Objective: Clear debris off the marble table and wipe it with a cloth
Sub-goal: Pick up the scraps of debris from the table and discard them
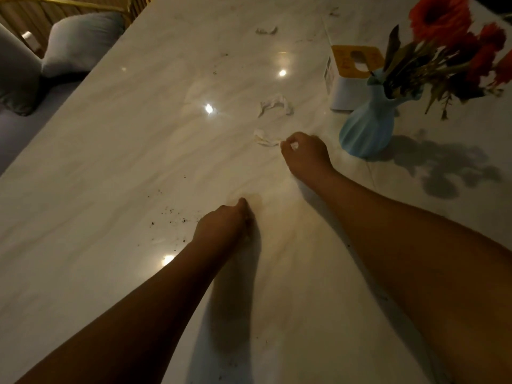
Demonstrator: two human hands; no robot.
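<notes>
My right hand (303, 153), at center right of the frame, pinches the edge of a crumpled tissue (264, 138) lying on the marble table (110, 162). My left hand (224, 225), lower center, is curled closed; I cannot tell what it holds. Dark crumbs (171, 214) lie to its left. The tissue box (350, 76) in the upper right shows no legible writing.

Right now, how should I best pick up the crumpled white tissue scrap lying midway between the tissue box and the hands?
Pinch the raised middle ridge of the crumpled white tissue scrap from above. It lies flat and loose on the marble table with its ends splayed, so a side approach would probably just push it along. The blue ribbed vase crowds its right, so come from the left.
</notes>
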